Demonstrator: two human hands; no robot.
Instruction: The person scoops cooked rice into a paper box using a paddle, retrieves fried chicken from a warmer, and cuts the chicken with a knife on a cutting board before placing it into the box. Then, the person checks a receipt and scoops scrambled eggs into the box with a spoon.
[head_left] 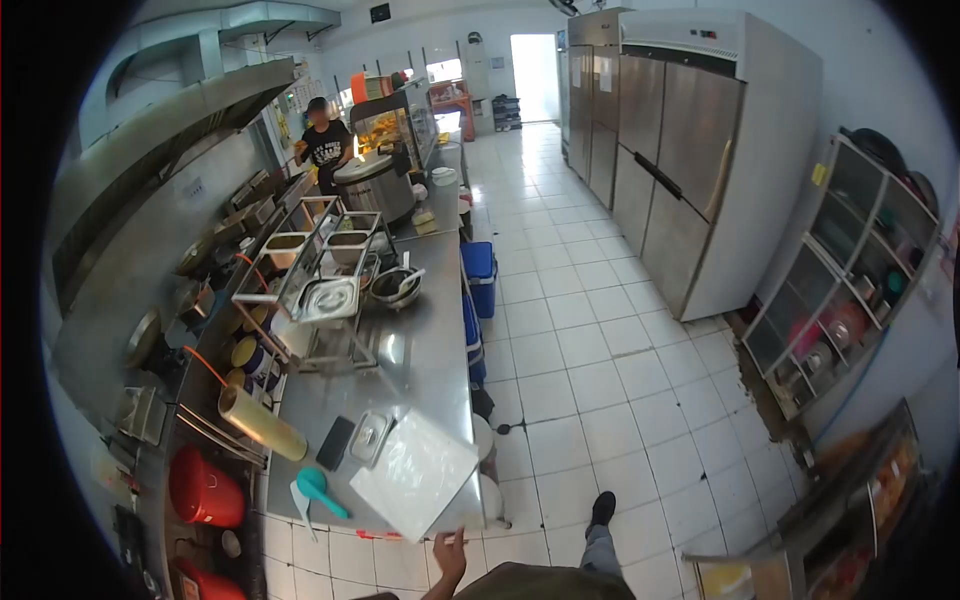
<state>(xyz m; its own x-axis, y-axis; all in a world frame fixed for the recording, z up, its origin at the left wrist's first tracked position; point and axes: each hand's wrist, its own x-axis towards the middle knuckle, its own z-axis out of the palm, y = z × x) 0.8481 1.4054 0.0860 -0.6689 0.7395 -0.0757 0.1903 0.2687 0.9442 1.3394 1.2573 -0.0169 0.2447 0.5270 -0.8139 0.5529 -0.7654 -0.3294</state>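
Note:
My left hand (449, 553) is low in the view, just off the near edge of the steel counter (390, 345). Its fingers are loosely bent and apart, with nothing visible between them. My right hand is out of view. Nearest to my left hand is a white translucent sheet or board (417, 474) on the counter's end. Beside it lie a small steel lid or tray (371, 438) and a black phone-like object (336, 442). A teal scoop (318, 490) and a roll of clear wrap (262, 422) rest farther left.
A steel rack (335, 318) with metal pans and a large cooker (376, 190) stand farther along the counter. Another person (326, 145) stands behind it. Blue bins (480, 278) line its right side. Red buckets (205, 487) sit lower left. Steel refrigerators (660, 150) and a cabinet (835, 280) stand right.

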